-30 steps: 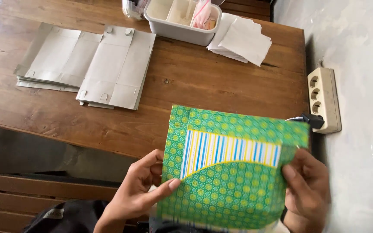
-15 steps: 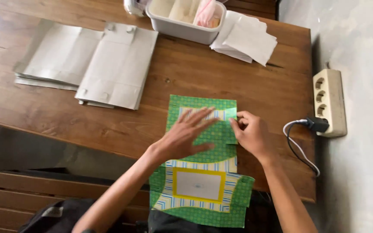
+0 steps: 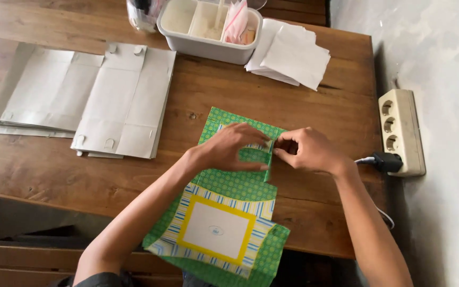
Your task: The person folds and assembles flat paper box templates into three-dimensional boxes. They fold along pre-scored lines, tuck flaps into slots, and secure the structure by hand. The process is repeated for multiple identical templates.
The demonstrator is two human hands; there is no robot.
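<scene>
A green patterned paper sheet with a striped border and a white panel framed in yellow lies flat on the wooden table, its near end hanging over the front edge. My left hand presses flat on the sheet's far part. My right hand pinches the sheet's right edge, folding a narrow flap inward. The fingertips of both hands almost meet at the fold.
Two stacks of flat grey card blanks lie at the left. A white divided tray stands at the back, with white folded papers beside it. A power strip with a black plug sits on the floor at right.
The green sheet, held up in both hands a second ago, now lies on the table. My left hand pressed it down and my right hand moved in on the right edge fold.
</scene>
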